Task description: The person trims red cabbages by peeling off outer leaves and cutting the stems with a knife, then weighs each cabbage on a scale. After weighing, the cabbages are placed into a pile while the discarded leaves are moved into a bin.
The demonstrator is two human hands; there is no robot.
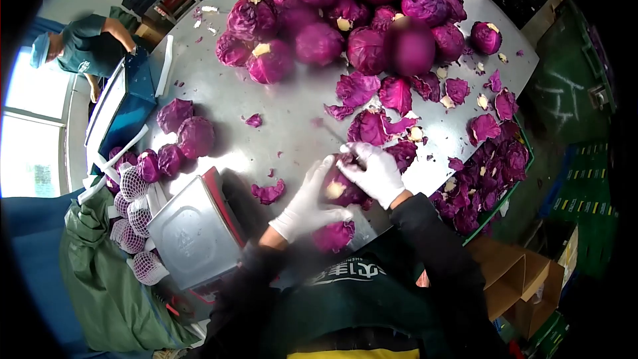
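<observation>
A red cabbage [344, 188] with a pale cut stem end is between my two white-gloved hands, above the near edge of the metal table [266, 139]. My left hand [308, 201] cups it from the left, thumb and fingers curved around its side. At its upper right, my right hand [376, 174] is closed, its fingers bent. A thin, blurred knife blade [330, 133] sticks out from those fingers toward the upper left. Below my left hand lies a loose purple leaf [334, 236]. More torn leaves [369, 127] lie just beyond my right hand.
Whole red cabbages [319, 43] are heaped at the far side. A crate of leaves [475, 189] stands right. On the left are a metal-topped device [194, 233], trimmed cabbages [195, 137] and netted cabbages [138, 216]. A person [86, 43] works far left. Cardboard boxes [508, 276] stand lower right.
</observation>
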